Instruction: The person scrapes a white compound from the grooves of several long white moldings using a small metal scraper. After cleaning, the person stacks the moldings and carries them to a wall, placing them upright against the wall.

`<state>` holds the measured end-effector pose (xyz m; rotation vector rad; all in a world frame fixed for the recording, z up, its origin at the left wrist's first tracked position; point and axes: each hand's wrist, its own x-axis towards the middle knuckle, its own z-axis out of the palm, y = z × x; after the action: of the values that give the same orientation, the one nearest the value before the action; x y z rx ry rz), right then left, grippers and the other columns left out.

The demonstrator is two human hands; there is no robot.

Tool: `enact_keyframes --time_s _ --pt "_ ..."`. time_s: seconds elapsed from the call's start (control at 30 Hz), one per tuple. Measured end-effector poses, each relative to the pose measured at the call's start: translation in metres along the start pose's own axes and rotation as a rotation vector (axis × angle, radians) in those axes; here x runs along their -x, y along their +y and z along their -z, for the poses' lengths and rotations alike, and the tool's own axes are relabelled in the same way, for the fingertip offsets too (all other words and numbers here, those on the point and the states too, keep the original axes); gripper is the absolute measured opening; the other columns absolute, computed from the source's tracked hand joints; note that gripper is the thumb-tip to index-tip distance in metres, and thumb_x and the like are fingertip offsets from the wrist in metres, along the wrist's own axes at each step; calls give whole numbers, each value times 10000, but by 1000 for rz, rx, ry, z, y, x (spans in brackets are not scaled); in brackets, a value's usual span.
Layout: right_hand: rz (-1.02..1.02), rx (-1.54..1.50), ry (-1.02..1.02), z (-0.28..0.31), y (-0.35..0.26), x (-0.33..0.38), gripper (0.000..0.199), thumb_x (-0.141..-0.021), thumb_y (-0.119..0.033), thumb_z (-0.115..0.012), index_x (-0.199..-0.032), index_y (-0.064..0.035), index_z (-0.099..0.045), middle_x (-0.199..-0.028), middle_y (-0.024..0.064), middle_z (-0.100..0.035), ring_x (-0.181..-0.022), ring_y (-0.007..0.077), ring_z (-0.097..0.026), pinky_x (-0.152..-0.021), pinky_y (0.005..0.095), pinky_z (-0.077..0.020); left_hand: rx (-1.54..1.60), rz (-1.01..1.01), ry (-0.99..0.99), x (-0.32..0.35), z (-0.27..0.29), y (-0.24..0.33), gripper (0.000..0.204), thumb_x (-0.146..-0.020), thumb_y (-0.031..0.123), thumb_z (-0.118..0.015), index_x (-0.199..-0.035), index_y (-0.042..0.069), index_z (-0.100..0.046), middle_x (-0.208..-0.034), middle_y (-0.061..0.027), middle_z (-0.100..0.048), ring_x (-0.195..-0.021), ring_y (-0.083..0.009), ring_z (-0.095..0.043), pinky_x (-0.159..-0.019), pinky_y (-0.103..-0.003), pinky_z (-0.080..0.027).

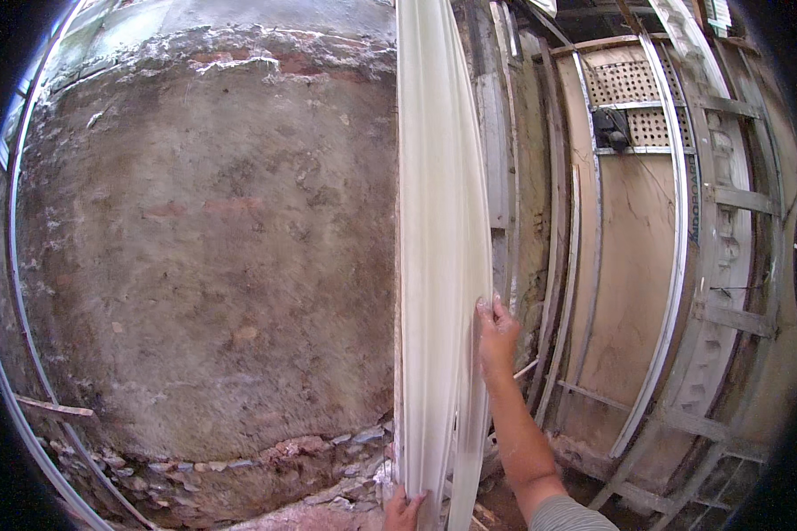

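Note:
A long off-white sheet with lengthwise folds, which looks like thin cloth, runs from the top of the view down to the bottom. My right hand is closed on its right edge, about two thirds of the way down, and its fingertips look dusted with white. Low at the bottom edge of the view, my left hand grips the sheet's left edge, with the thumb across its front. Part of that hand is cut off by the frame. Near the bottom, the sheet parts into two strips.
Behind the sheet, on the left, rises a rough brown wall with broken masonry at its foot. Thin metal strips stand at far left. To the right are a pale panel, a ladder and a dark device.

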<state>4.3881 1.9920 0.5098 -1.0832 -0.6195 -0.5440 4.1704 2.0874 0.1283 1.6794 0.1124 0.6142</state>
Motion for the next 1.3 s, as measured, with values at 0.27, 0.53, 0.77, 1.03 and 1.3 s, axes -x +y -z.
enact_keyframes --time_s 0.27,0.53,0.77,1.03,1.3 --pt "2 28 -6 -1 -12 24 476 -945 -218 -619 -1310 73 -522 -1224 143 -616 -1120 194 -565 -1000 314 -411 26 -224 51 -37 -14 159 241 -961 116 -585 -1146 -35 -547 -1022 -114 -650 -960 -163 -600 -858 -310 -477" --pt "-141 -478 -290 44 -1 116 499 -941 -222 -591 -1354 22 -449 -1290 111 -536 -1199 204 -497 -1043 365 -372 158 -147 -3 -61 -31 186 239 -975 98 -560 -1178 -25 -528 -1077 -90 -635 -1009 -153 -577 -896 -301 -454" --pt "-300 18 -442 83 -15 219 400 -899 -232 -662 -1192 20 -559 -1041 113 -656 -970 207 -630 -876 349 -482 276 -232 -62 -48 -35 167 312 -986 60 -523 -1282 -22 -469 -1201 -91 -583 -1116 -149 -531 -966 -290 -414" --pt "-158 217 -231 82 -32 214 357 -972 -301 -564 -1075 38 -604 -946 95 -662 -857 153 -599 -778 333 -489 151 -86 -80 -35 -42 178 308 -943 88 -611 -1211 -17 -500 -1133 -107 -591 -1067 -157 -541 -924 -296 -431" --pt "-35 224 -130 61 -14 167 291 -969 -268 -566 -989 20 -593 -721 146 -602 -638 227 -575 -608 388 -455 26 2 -66 -13 -29 129 281 -863 54 -717 -1097 10 -566 -1011 -48 -618 -966 -142 -600 -885 -294 -488"
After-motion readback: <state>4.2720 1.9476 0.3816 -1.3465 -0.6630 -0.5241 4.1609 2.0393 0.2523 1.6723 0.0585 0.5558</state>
